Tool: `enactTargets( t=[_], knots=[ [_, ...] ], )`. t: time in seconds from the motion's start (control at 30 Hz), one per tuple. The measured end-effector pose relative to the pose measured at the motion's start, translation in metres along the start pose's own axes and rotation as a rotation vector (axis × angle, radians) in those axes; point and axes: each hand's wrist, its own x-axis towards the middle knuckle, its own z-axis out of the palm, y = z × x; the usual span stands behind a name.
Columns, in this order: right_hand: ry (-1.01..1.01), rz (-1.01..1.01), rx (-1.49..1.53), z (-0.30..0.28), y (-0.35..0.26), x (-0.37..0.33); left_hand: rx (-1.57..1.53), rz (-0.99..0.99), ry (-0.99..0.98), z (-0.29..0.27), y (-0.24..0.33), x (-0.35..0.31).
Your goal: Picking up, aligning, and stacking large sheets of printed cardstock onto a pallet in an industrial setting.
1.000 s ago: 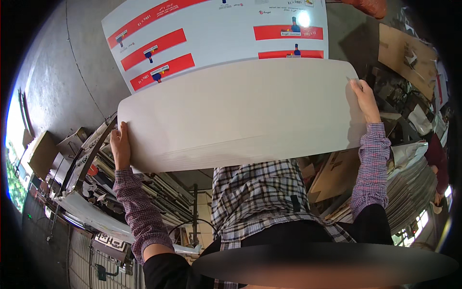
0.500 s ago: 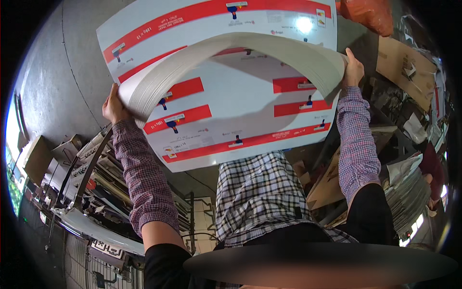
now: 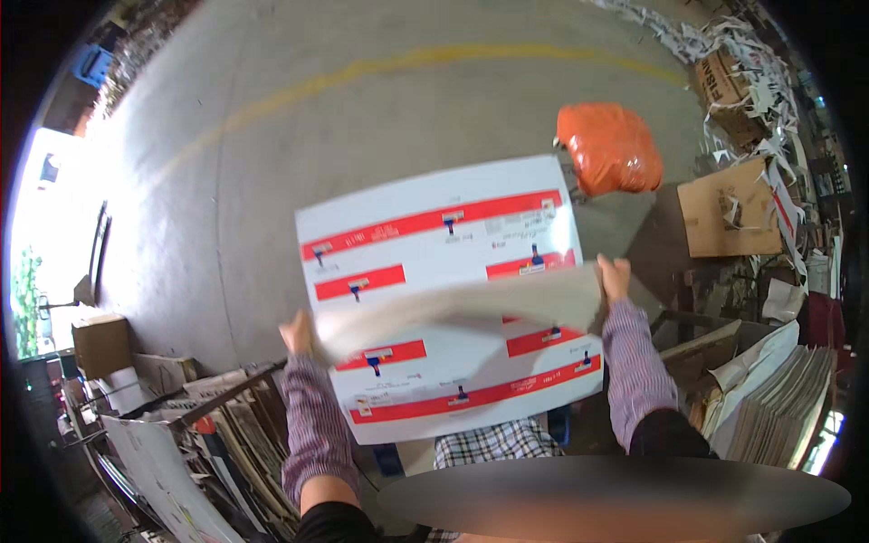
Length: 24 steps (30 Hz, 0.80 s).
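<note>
Flattened since half a second ago, the bowed sheets (image 3: 462, 297) now make a low, blurred curve, and more floor shows beyond. Nearest is a checked apron (image 3: 498, 443). Just past it lies a white printed sheet (image 3: 444, 353) with red bands, small blue pictures and lettering too small to read. Across its middle run the bowed sheets, pale and plain on top: the left hand (image 3: 297, 333) grasps their left end, the right hand (image 3: 614, 279) their right end. Near left, a rack (image 3: 231, 389) holds upright boards; near right is a pile of boards (image 3: 774, 412). Farther left stands a brown box (image 3: 101, 346). Farther right, an orange bag (image 3: 611, 149) is full, its contents hidden. At far right, paper shreds (image 3: 760, 54) surround a carton (image 3: 720, 86) bearing bold dark lettering. Farthest, a yellow line (image 3: 489, 49) curves across the floor.
</note>
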Motion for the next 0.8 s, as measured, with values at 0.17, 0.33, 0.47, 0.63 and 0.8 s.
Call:
enactTargets(
  t=[0.17,0.33,0.47,0.63,0.8],
  knots=[
    [-0.389,0.484,0.523,-0.086,0.022,-0.134,0.469,-0.115,0.030,-0.216,0.032,-0.082],
    [-0.232,0.316,0.164,-0.281,0.105,-0.287,0.243,-0.233,-0.214,-0.184,0.139,-0.149],
    [0.157,0.063,-0.103,-0.370,0.177,-0.453,0.625,0.050,-0.436,-0.158,0.189,-0.204],
    [0.226,0.847,0.480,-0.454,0.080,-0.566,0.550,0.220,-0.767,-0.143,0.285,-0.264],
    [0.616,0.926,0.495,-0.587,0.067,-0.682,0.565,0.826,-1.211,-0.041,0.385,-0.425]
  ],
)
